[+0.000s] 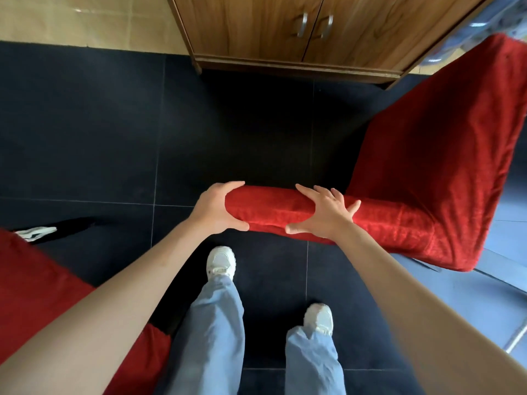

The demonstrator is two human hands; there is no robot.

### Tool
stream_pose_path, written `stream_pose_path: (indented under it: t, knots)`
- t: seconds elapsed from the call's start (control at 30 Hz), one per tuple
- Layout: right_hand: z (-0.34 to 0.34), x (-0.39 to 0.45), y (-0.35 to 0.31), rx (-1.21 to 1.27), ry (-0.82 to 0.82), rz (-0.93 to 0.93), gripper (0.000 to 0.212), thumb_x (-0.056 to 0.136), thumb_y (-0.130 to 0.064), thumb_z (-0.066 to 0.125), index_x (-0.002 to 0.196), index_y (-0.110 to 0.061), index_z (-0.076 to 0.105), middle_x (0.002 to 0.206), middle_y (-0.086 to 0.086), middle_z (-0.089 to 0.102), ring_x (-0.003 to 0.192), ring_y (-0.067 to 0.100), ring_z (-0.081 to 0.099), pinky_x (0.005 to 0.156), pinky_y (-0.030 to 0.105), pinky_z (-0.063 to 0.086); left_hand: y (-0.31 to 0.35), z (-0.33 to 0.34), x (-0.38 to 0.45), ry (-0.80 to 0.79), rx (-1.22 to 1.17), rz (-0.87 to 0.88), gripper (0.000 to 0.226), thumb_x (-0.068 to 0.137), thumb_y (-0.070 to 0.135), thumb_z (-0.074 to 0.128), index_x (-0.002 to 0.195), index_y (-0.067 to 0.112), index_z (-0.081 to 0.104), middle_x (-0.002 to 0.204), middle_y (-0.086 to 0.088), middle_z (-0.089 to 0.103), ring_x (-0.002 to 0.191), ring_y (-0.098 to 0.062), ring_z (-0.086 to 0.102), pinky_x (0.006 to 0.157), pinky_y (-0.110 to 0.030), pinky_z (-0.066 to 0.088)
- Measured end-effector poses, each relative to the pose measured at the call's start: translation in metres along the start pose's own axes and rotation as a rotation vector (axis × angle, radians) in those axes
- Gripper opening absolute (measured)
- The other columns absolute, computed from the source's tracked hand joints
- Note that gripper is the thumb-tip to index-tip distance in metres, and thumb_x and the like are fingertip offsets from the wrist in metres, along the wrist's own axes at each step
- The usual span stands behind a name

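Centrally, the left hand [218,208] gripped the end of the red cushion [413,172], fingers curled over it. The right hand [325,215] clasped its edge just beside, fingers spread on top and thumb beneath. The cushion bent toward the upper right of the frame, above the dark floor [114,138].

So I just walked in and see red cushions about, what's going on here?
A person standing on the dark tiled floor holds a red cushion out in front of them. The left hand grips its left end; the right hand clasps it further along, fingers spread on top, thumb on the near edge. A larger red slab rises on the right; whether the two are joined I cannot tell.
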State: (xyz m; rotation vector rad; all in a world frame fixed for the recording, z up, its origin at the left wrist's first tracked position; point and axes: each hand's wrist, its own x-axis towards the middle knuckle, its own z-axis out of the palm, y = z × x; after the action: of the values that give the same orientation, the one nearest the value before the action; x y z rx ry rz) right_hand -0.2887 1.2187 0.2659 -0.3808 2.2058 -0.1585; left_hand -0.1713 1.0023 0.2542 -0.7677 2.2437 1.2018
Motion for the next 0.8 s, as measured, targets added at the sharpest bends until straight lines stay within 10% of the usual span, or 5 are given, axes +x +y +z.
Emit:
stream_pose_path:
  t: [0.8]
  knots:
    - [0.004, 0.018, 0.010, -0.410, 0.124, -0.256, 0.119, 0.049, -0.072, 0.076, 0.149, -0.035, 0.023, 0.127, -0.003, 0.057, 0.112, 0.023, 0.055, 0.098, 0.040, 0.039, -0.018, 0.001, 0.010, -0.014, 0.080, 0.166, 0.108, 0.047, 0.030, 0.092, 0.141, 0.040, 0.040, 0.140, 0.008, 0.048, 0.126, -0.012, 0.044, 0.099, -0.029, 0.035]
